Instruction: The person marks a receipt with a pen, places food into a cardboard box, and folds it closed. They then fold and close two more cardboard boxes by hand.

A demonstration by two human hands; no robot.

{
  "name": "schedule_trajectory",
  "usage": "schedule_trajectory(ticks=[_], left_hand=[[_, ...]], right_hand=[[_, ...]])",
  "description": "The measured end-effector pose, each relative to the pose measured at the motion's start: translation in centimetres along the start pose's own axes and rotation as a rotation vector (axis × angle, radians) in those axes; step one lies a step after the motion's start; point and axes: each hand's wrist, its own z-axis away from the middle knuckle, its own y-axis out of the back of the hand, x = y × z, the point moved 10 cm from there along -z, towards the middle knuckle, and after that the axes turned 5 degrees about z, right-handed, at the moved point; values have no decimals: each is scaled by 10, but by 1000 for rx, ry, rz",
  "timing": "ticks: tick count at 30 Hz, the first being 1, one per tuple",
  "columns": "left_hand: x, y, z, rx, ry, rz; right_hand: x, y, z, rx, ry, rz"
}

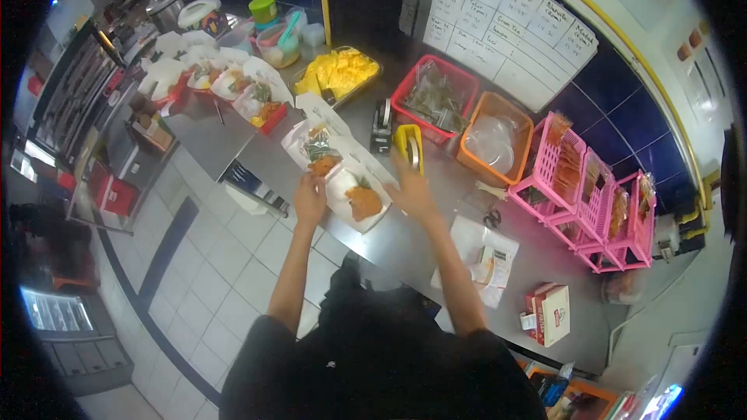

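On the steel counter in front of me lies an open white takeaway box (336, 192) with fried pieces (364, 203), white rice and some greens in its compartments. My left hand (310, 196) pinches the left edge of this box beside a smaller fried piece (323, 166). At the box's right side is my right hand (414, 189), slightly blurred, next to the open lid and just below a yellow tape dispenser (408, 148); whether its fingers grip anything is unclear. A black dispenser (381, 127) stands left of the yellow one.
More filled open boxes (262, 107) line the counter at the back left. Behind are a tray of yellow food (338, 74), a red basket (436, 99) and an orange basket (496, 137). Pink racks (583, 190), scissors (492, 219), plastic bags (476, 253) and a red-white box (548, 314) are at right.
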Motion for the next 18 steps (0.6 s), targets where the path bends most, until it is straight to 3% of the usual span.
schedule_trajectory(ticks=[1,2,3,4,6,7,8,9,11,12,14,15,16,18], left_hand=[[-10,-14,5,-141,73,99],[-22,-26,9,-293,128,188],[-27,-27,13,-304,82,205],[-22,-21,6,-323,52,214],[-20,-8,21,-469,340,403],[-5,-10,21,-517,320,417],[23,2,16,-458,150,447],[44,13,17,-390,-14,473],[67,-22,37,-507,-108,299],[70,-42,49,-577,-190,120],[55,-68,62,-601,-191,77],[46,-80,65,-604,-168,33],[50,-84,59,-612,-184,47],[36,-102,61,-918,121,228]], right_hand=[[-4,-16,-2,-9,-9,16],[-2,-49,3,-185,-96,138],[4,-75,6,-343,-185,250],[-3,-80,23,-243,-149,72],[0,-105,90,-137,-176,-104],[-2,-102,109,50,-92,41],[-15,-90,126,223,-14,195],[-12,-92,139,230,-62,200],[-14,-97,141,108,-190,228],[-13,-96,141,125,-216,223],[2,-76,141,278,-367,191],[17,-67,141,315,-556,349],[26,-64,132,330,-571,357],[72,-70,154,512,-921,-67]])
